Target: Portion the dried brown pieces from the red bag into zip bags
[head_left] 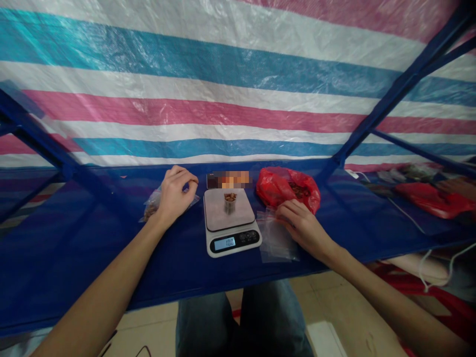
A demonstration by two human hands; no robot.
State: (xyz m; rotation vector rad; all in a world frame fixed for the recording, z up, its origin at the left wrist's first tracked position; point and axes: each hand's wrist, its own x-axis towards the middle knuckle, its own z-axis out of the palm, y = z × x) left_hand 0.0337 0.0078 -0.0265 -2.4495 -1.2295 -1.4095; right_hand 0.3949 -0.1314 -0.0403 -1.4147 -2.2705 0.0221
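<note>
On the blue table (167,280), a small metal cup (230,206) stood upright near the middle of the platter of a white digital scale (233,243), whose display appeared to read 10.0. Brown pieces (229,197) filled the cup to its rim. Taking the scale as the clock's centre, an open red plastic bag (270,184) sat at two o'clock, its mouth showing more brown pieces inside. At four o'clock lay flat clear bags (277,246), just beside the scale. The right hand (299,223) was at their upper edge, its fingers bent and close together; whether it gripped a bag could not be told. Toward ten o'clock, the left hand (176,196) curled thumb and forefinger into a near-closed ring, and whether anything was pinched there could not be told. Beside and partly behind its wrist lay a clear bag with tan contents (149,210).
</note>
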